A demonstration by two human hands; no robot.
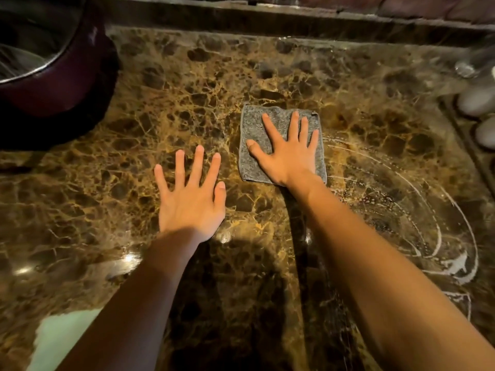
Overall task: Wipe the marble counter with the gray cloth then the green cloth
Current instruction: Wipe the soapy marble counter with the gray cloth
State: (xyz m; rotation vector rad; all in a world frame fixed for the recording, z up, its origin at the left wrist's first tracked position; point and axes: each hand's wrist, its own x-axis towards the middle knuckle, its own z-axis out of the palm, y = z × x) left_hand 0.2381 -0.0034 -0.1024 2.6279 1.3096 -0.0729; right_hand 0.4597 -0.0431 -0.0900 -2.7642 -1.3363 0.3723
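A folded gray cloth [253, 127] lies flat on the brown marble counter [171, 103], a little right of centre. My right hand [288, 151] presses flat on top of it, fingers spread. To the left of the cloth, my left hand [191, 196] rests palm-down on bare marble with its fingers spread and nothing in it. A pale green cloth [56, 341] shows at the bottom left edge, partly hidden by my left forearm. White foamy streaks [439, 245] curve over the counter to the right of the gray cloth.
A dark maroon pot [53, 87] with a metal rim stands at the back left. At the right edge sit a tray [466, 140] with white eggs [475, 100] and a clear glass [466, 68]. A raised marble ledge [267, 20] runs along the back.
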